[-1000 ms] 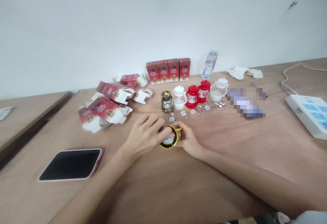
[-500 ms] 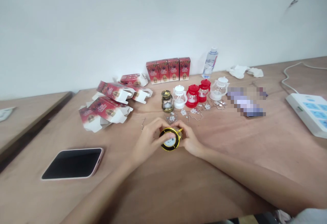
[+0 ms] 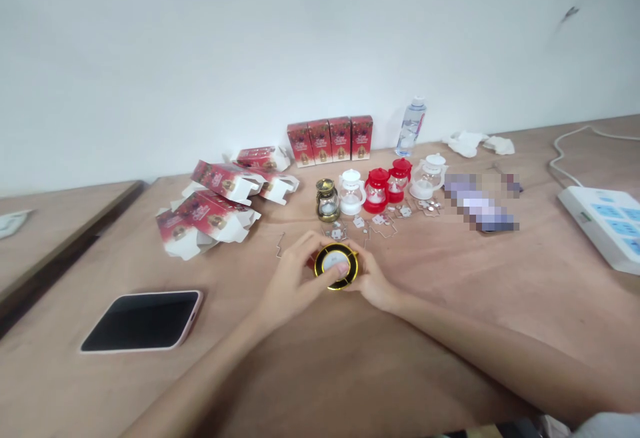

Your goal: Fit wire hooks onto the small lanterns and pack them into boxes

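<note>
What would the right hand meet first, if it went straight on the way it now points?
First the round gold-rimmed object that the right hand touches, then likely the left hand; depth is unclear.

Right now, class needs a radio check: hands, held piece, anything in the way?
Left hand and right hand gripping. Round gold-and-black piece between them, left thumb on its pale centre. Small metal parts just beyond; no obstruction visible.

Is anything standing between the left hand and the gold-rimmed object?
Nothing visible: the left hand touches the gold-rimmed object, its thumb on the white centre, and the right hand holds the other side.
</note>
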The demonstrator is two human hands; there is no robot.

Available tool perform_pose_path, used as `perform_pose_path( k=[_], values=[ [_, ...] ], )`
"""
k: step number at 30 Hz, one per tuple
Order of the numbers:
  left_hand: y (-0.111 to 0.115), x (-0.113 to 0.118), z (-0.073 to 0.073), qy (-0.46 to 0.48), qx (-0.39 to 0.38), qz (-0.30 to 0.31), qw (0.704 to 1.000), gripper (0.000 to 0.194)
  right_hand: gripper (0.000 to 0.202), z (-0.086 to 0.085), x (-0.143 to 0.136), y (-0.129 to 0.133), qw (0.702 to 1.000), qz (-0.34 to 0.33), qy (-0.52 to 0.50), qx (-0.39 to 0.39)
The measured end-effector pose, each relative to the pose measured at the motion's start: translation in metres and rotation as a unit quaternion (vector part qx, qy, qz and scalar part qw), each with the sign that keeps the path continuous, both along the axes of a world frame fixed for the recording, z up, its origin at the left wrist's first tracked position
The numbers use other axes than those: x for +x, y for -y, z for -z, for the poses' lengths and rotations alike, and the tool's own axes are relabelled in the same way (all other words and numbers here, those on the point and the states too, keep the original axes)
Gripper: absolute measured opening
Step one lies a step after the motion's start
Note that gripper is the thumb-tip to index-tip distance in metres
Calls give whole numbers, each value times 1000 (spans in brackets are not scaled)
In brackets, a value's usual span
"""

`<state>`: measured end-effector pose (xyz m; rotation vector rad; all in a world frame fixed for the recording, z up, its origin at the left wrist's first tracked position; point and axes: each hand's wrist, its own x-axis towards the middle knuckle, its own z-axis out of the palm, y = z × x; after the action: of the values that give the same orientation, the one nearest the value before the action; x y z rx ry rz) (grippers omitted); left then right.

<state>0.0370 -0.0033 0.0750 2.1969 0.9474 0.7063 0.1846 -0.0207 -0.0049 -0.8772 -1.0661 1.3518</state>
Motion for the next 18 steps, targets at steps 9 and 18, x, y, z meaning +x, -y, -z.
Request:
perform_pose_path(
  k=[9,18],
  values=[
    [5,4,0,0,24,-19,1000,21,37,1,1,0,1000,5,18,10],
    [6,5,4,14,-12,-50,999,17,44,9,-1,-1,1000,1,4,-7]
  ],
)
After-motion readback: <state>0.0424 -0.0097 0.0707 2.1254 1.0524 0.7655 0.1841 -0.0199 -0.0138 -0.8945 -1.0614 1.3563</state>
